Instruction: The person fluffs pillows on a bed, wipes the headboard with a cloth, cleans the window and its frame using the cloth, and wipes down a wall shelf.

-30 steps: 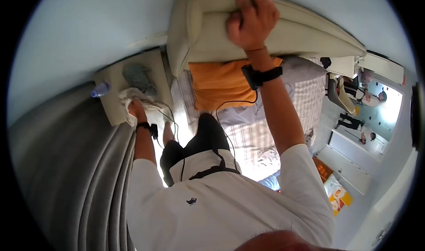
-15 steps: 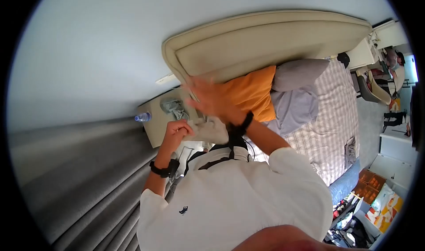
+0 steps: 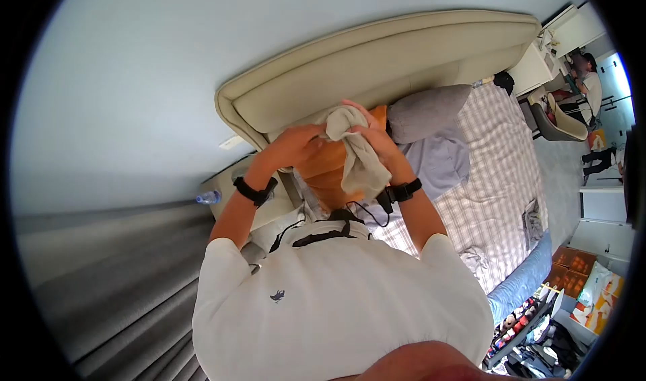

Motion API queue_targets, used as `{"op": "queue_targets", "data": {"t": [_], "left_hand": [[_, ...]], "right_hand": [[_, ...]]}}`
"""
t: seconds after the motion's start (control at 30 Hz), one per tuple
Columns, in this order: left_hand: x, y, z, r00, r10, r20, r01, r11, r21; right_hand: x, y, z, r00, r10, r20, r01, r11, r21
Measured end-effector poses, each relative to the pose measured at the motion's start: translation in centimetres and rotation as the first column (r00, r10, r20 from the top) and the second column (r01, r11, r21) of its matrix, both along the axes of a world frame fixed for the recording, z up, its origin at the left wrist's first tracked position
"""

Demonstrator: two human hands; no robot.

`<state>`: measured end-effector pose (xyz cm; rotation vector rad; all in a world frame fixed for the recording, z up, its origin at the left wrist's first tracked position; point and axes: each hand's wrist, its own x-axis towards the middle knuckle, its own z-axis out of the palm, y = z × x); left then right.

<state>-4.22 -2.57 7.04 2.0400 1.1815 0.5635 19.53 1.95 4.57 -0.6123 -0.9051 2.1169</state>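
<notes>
Cloth, shift: since half a second ago, the beige cloth (image 3: 367,169) has been carried from in front of the nightstand (image 3: 272,209) to in front of the orange pillow (image 3: 323,172); the right hand (image 3: 380,142), spread and blurred then, has been brought onto it.
Cloth, texture: soft, matte, crumpled; bunched into a rounded fold at the upper end, let down below in a wider, creased tail.
Cloth, axis: long axis slanted, bunched end directed toward the headboard (image 3: 377,58), loose end pointed toward the waist and the right wrist strap (image 3: 405,191).
Right hand: bunch pinched between thumb and fingers, forefinger laid along its top.
Left hand (image 3: 293,145): fingers curled in at the left edge of the bunch; whether fabric is pinched cannot be told.
Headboard: padded, smooth, beige, long and curved, edged with a raised seam.
Pillows: orange pillow partly covered in view by hands and cloth; grey pillow (image 3: 431,112), plump and oval, set beside it.
Bedding: plaid sheet (image 3: 498,152), rumpled.
Nightstand: pale, flat-topped, partly hidden by the left forearm; bluish clear bottle (image 3: 208,197) seen at its edge.
Curtain (image 3: 101,267): heavy, grey, gathered in deep folds.
</notes>
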Motion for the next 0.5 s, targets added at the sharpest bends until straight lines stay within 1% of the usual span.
{"op": "queue_targets", "data": {"t": [0.03,0.07,0.1,0.13,0.17,0.2,0.23,0.27,0.3,0.33,0.37,0.4,0.43,0.47,0.5], "left_hand": [[0.0,0.5,0.3,1.0,-0.001,-0.009,0.001,1.0,0.012],[-0.3,1.2,0.8,0.993,0.07,-0.1,-0.073,0.997,-0.025],[-0.7,1.7,1.0,0.972,0.14,-0.189,-0.153,0.987,-0.057],[-1.6,2.2,0.9,0.936,0.326,-0.129,-0.309,0.941,0.141],[-3.1,2.9,0.7,0.871,0.49,-0.036,-0.455,0.832,0.317],[-5.3,3.8,0.6,0.828,0.561,0.003,-0.478,0.703,0.526],[-7.6,4.4,0.7,0.784,0.619,0.054,-0.47,0.534,0.703],[-9.3,4.5,1.2,0.72,0.691,0.067,-0.513,0.465,0.721],[-10.8,4.9,1.8,0.651,0.754,0.085,-0.548,0.389,0.741],[-12.4,5.3,1.2,0.642,0.762,0.08,-0.551,0.386,0.74],[-13.9,5.9,0.0,0.566,0.821,0.066,-0.581,0.341,0.739],[-14.3,6.2,-0.4,0.487,0.872,0.054,-0.607,0.293,0.738],[-14.2,6.3,-1.1,0.479,0.877,0.052,-0.613,0.291,0.735],[-13.4,6.3,-1.4,0.419,0.907,0.046,-0.567,0.222,0.793],[-12.9,6.6,-1.2,0.361,0.931,0.046,-0.506,0.154,0.849]], "right_hand": [[0.6,1.6,-1.3,0.971,-0.148,0.19,0.142,0.989,0.045],[1.3,3.5,-1.8,0.884,-0.294,0.364,0.27,0.956,0.116],[2.5,5.1,-0.5,0.831,-0.408,0.378,0.387,0.912,0.132],[4.2,6.5,1.0,0.765,-0.508,0.395,0.494,0.857,0.146],[6.1,8.6,1.6,0.684,-0.597,0.419,0.53,0.801,0.278],[8.0,11.0,2.0,0.598,-0.681,0.421,0.548,0.732,0.406],[9.5,13.4,2.4,0.559,-0.704,0.439,0.548,0.711,0.442],[10.9,16.0,2.5,0.518,-0.726,0.452,0.546,0.687,0.479],[12.7,19.3,2.1,0.494,-0.736,0.463,0.499,0.676,0.542],[13.6,21.7,1.4,0.468,-0.744,0.477,0.445,0.665,0.599],[12.9,22.8,1.0,0.476,-0.737,0.48,0.438,0.672,0.597],[12.3,23.8,0.8,0.34,-0.764,0.549,0.319,0.643,0.697],[11.8,24.6,0.3,0.19,-0.787,0.586,0.178,0.615,0.768],[11.0,25.3,-0.8,0.194,-0.783,0.591,0.171,0.62,0.765],[9.9,25.8,-2.1,0.073,-0.846,0.529,-0.032,0.528,0.849]]}}
